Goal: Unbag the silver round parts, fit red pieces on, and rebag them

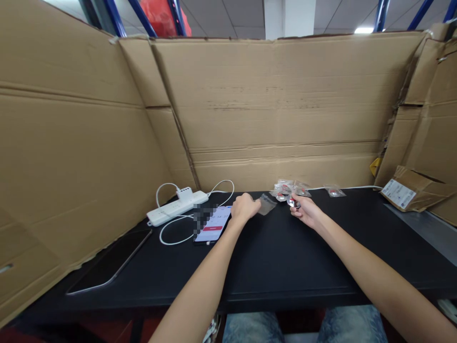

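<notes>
My left hand [245,207] is closed on one end of a small clear plastic bag [267,205], which lies out to its right over the black table. In my right hand [307,210] a small round silver-and-red item [293,202] is pinched between thumb and fingers; its exact kind is too small to make out. Just behind that hand sits a pile of clear bags [284,186] with similar silver-and-red pieces inside. One more bagged piece [334,191] lies apart, farther right.
Left of my left hand lies a lit phone [214,225] with a white cable, beside a white power strip [178,207]. A dark tablet [110,262] rests at the near left. An opened cardboard box [416,190] stands at the right. Cardboard walls [271,105] enclose the table.
</notes>
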### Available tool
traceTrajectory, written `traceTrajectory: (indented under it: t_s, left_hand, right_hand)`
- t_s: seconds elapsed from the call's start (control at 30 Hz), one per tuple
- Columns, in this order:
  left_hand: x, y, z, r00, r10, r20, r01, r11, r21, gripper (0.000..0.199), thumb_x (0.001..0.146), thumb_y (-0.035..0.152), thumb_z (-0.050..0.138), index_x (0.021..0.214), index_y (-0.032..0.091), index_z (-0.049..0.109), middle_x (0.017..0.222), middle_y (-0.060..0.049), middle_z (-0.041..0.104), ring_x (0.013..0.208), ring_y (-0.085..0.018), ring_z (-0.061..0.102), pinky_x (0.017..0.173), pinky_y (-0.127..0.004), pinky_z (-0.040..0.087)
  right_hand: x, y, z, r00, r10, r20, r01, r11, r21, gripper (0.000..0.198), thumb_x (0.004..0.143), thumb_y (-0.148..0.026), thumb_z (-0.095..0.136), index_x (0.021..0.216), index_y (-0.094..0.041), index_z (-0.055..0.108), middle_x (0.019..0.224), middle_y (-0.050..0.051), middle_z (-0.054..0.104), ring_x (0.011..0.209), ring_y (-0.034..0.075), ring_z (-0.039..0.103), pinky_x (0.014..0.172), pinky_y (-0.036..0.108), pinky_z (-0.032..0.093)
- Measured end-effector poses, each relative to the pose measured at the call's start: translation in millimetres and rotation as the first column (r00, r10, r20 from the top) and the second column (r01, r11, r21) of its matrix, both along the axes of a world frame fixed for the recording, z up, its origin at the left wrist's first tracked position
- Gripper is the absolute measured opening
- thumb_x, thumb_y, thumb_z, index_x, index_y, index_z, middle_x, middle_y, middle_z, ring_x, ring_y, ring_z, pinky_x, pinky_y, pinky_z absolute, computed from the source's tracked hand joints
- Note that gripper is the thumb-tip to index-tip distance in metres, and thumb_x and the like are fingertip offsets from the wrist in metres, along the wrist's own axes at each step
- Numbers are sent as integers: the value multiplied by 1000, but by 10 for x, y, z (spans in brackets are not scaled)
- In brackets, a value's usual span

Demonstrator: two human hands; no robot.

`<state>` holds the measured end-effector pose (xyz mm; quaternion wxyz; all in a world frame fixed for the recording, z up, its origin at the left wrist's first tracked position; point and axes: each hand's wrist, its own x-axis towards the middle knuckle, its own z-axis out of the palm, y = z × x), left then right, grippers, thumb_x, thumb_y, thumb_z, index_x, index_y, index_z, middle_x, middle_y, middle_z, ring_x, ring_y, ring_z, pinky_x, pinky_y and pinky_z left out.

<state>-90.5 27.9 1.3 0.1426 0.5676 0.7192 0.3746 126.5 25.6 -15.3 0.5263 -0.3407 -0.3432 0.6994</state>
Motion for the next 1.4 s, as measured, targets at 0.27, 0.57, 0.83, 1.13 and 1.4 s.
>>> traceTrajectory:
  t_s: [0.27,0.57,0.83,1.13,1.4]
  left_hand:
    - [-108,-67,115,887,17,-461,-105,980,-167,39,67,47,63,86,13,72,101,-27,68,97,-44,63,76,-46,46]
    - [107,-157,55,678,-303,-670,379,925,-34,19,78,20,50,87,20,67,92,-13,65,93,-27,59,78,-34,44]
    - [119,-143,-75,703,-199,-683,202,976,-76,32,85,39,50,100,16,67,106,-19,62,103,-34,56,82,-40,43]
    - [202,-185,23,770,-83,-633,186,978,98,35,89,42,48,100,14,66,104,-19,63,105,-35,53,88,-42,41]
    - [549,-388,60,755,-540,-372,650,691,316,26,86,39,57,104,21,63,98,-9,65,92,-24,60,78,-31,45]
  right_hand:
    - [-5,-3,9,1000,4,20,-4,1000,15,18,87,-21,59,74,-17,49,56,-1,50,40,6,44,31,14,19]
    - [-13,0,-13,999,-2,45,1,1000,30,21,86,-22,63,72,-18,49,56,-2,49,41,7,44,31,14,21]
    - [-14,7,-23,999,-1,53,-1,999,39,23,83,-26,68,72,-18,49,56,-2,50,42,7,44,32,14,20]
    - [-35,-25,-7,996,2,89,-7,999,46,25,82,-28,69,71,-18,49,57,-2,50,41,6,45,31,14,20]
    - [-100,-84,-3,982,5,191,-32,990,139,31,71,-38,77,75,-16,56,53,-5,49,38,4,41,31,14,23]
